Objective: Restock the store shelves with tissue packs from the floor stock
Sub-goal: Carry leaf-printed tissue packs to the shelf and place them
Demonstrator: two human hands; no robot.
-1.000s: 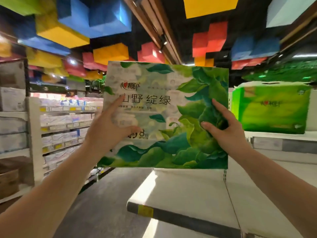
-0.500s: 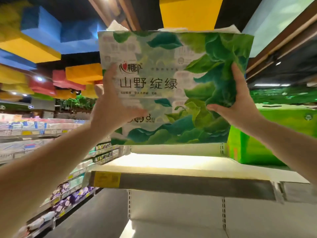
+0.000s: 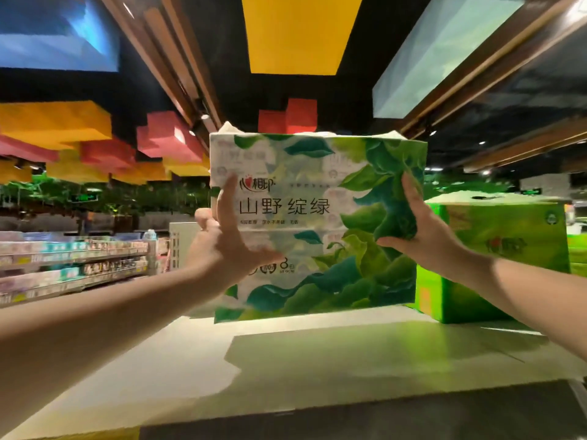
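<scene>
Half a second before, I had the tissue pack [image 3: 317,223] raised well above the front edge of the top shelf [image 3: 197,369], its bottom clear of the board and its top cutting across the yellow ceiling panel. By this moment the pack had come forward and down: it stood upright in the middle of the frame, its lower edge at the shelf surface toward the back, though I could not tell whether it had fully touched down or was a hair above. It sat just left of the bright green tissue pack [image 3: 505,255] already standing at the right of the frame, near it, with contact between them hidden by my right wrist. I judged that meant this pack was nearly placed, with only the setting-down and letting-go left.

As for the grip, my left hand [image 3: 225,246] lay flat against the printed front face at the pack's left side, fingers straight and spread, thumb stretched toward the centre, pressing rather than wrapping. My right hand [image 3: 413,230] was on the right part of the face, fingers pointing up along the leaf print and thumb tucked low, pinching the soft wrapper between them. So one hand was pressing open-palmed, the other holding a fold of the pack.
</scene>
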